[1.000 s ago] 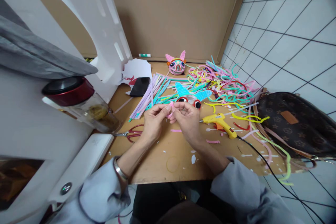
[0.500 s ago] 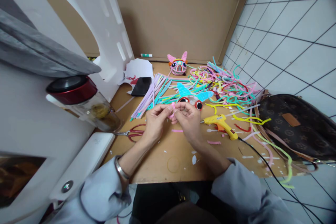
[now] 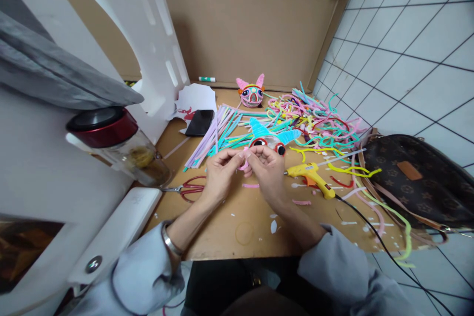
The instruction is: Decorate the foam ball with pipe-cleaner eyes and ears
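"Bending so small a piece calls, I'd say, for a light touch. What has each hand got?"

"The same thing: the left hand [image 3: 220, 173] and the right hand [image 3: 268, 170] meet above the table [image 3: 218, 237], thumb and fingertips of each pinched together on one pink stem [image 3: 244, 166]. It sits between them."

"How would you do it well?"

"I'd steady one end with the left and turn with the right, in small bends; if the core is wire, a sharp one would probably kink it. Hard rubbing might flatten the fuzz, too. The full shape I can't tell, as fingers cover most of it."

"What lies close by?"

"Just below the hands, a short, straight pink scrap [image 3: 251, 185]. Scissors [image 3: 190, 189] with red looped handles lie beside the left arm; a hard yellow glue gun [image 3: 311, 176] points its nozzle at the right. I'd keep clear of that tip, in case it's hot."

"Farther back?"

"A blue-eared head [image 3: 272, 141], its ears pointed, its round eyes red-rimmed. Behind it, straight pastel stems [image 3: 218, 133] fan out beside a curly heap [image 3: 320, 123]. Past those, a rounder pink-eared head [image 3: 252, 95] stands before flat, plain cardboard [image 3: 248, 24]."
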`<control>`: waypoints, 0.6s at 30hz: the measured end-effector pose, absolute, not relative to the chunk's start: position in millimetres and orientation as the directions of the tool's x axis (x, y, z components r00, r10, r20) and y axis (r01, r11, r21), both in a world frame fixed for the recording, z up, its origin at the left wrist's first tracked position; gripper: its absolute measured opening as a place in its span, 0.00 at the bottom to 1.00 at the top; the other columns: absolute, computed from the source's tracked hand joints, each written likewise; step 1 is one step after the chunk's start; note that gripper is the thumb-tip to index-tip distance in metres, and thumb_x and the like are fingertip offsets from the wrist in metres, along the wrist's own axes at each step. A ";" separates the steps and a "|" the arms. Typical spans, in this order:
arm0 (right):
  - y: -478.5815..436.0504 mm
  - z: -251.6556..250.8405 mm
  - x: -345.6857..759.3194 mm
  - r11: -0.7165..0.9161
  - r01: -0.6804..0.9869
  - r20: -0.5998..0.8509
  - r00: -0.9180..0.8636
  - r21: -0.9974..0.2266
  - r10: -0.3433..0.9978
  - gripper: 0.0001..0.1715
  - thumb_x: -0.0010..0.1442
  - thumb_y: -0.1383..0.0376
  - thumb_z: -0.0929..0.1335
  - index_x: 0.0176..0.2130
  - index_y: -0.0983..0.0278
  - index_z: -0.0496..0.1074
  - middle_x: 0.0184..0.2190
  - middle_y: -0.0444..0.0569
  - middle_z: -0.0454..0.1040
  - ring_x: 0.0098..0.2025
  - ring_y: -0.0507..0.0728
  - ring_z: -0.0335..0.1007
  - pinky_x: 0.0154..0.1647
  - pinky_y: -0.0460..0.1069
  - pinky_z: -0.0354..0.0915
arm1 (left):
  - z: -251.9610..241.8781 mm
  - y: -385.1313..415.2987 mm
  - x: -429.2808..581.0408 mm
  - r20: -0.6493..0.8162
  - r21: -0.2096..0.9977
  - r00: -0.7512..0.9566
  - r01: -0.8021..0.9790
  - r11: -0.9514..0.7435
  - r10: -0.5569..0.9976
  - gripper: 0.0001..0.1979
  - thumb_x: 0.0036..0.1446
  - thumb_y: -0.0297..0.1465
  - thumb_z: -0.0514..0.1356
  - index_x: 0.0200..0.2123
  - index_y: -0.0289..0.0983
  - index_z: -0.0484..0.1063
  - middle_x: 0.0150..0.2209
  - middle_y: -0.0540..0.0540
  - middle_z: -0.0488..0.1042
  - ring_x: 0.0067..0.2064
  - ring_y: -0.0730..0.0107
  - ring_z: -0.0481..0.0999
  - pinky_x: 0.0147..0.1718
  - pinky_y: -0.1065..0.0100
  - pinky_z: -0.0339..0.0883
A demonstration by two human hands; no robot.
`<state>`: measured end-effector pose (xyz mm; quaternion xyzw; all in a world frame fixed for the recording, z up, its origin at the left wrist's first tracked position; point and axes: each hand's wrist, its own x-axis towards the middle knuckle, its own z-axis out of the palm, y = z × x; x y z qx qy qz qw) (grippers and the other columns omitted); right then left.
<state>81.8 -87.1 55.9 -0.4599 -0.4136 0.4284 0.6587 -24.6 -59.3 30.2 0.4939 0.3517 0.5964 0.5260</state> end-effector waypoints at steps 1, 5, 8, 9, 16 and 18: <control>-87.2 56.5 81.7 0.210 -0.187 0.150 0.294 -0.960 0.944 0.15 0.49 0.55 0.73 0.26 0.63 0.72 0.17 0.40 0.71 0.18 0.48 0.66 0.18 0.43 0.67 | 29.9 -59.5 -24.8 0.231 0.941 0.041 -0.265 -0.212 0.972 0.13 0.49 0.40 0.72 0.25 0.36 0.80 0.22 0.51 0.74 0.26 0.74 0.69 0.30 0.70 0.66; -87.9 57.8 82.7 0.211 -0.175 0.152 0.302 -0.962 0.941 0.12 0.48 0.57 0.73 0.24 0.63 0.71 0.17 0.39 0.71 0.17 0.48 0.65 0.17 0.43 0.66 | 31.9 -62.2 -25.3 0.277 0.943 0.034 -0.200 -0.265 0.960 0.12 0.51 0.39 0.70 0.27 0.36 0.81 0.23 0.50 0.76 0.26 0.73 0.70 0.30 0.70 0.67; -88.3 57.8 84.5 0.217 -0.155 0.161 0.310 -0.964 0.937 0.10 0.48 0.59 0.72 0.24 0.62 0.71 0.16 0.39 0.70 0.18 0.48 0.65 0.18 0.43 0.65 | 35.3 -65.1 -25.6 0.335 0.934 0.023 -0.139 -0.329 0.942 0.10 0.52 0.38 0.70 0.27 0.37 0.81 0.24 0.49 0.76 0.27 0.72 0.71 0.30 0.69 0.67; -88.3 57.8 85.1 0.225 -0.150 0.170 0.308 -0.963 0.936 0.09 0.48 0.60 0.72 0.24 0.62 0.71 0.16 0.39 0.70 0.18 0.48 0.65 0.19 0.43 0.65 | 36.1 -65.9 -25.7 0.360 0.927 0.020 -0.121 -0.355 0.933 0.09 0.52 0.37 0.70 0.27 0.37 0.82 0.25 0.49 0.77 0.27 0.72 0.71 0.31 0.69 0.67; -87.1 57.3 86.4 0.281 -0.116 0.235 0.303 -0.953 0.924 0.08 0.48 0.61 0.71 0.23 0.62 0.71 0.16 0.38 0.69 0.18 0.48 0.63 0.21 0.44 0.64 | 35.1 -67.1 -26.0 0.490 0.872 0.041 -0.031 -0.489 0.871 0.09 0.58 0.36 0.67 0.30 0.37 0.81 0.26 0.48 0.76 0.29 0.71 0.72 0.33 0.68 0.66; -88.0 57.2 86.3 0.310 -0.072 0.275 0.307 -0.948 0.911 0.09 0.50 0.60 0.71 0.24 0.62 0.71 0.17 0.39 0.69 0.18 0.48 0.63 0.21 0.44 0.63 | 35.0 -67.5 -26.3 0.521 0.853 0.029 -0.011 -0.521 0.853 0.08 0.58 0.36 0.66 0.32 0.37 0.80 0.29 0.48 0.75 0.31 0.71 0.72 0.33 0.69 0.66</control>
